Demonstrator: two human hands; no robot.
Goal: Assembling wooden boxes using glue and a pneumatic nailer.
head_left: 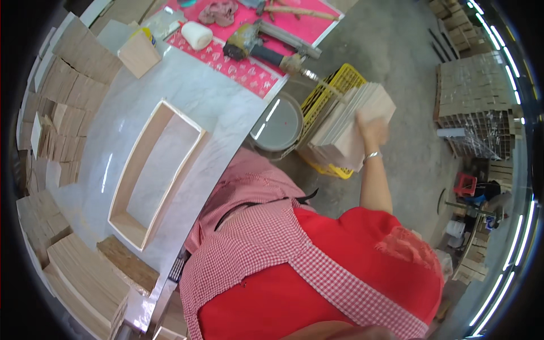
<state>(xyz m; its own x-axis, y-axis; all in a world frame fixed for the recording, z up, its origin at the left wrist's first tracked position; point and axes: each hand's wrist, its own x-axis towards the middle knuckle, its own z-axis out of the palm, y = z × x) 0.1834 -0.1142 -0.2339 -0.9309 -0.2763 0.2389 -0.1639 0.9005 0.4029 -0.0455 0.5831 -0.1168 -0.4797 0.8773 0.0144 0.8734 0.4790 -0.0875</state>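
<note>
Stack of thin pale wooden boards (pixel 348 127), on the yellow plastic crate (pixel 334 85) right of the white marble-topped bench (pixel 192 90). Right hand (pixel 371 129) rests flat on top, fingers closing over the edge. Left hand unseen. Likely stiff, light, splinter-prone; best gripped at the long edges.

Right hand (pixel 371 131) outstretched, fingers closed

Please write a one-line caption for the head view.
Right hand on stacked wooden boards over a yellow crate.
</note>
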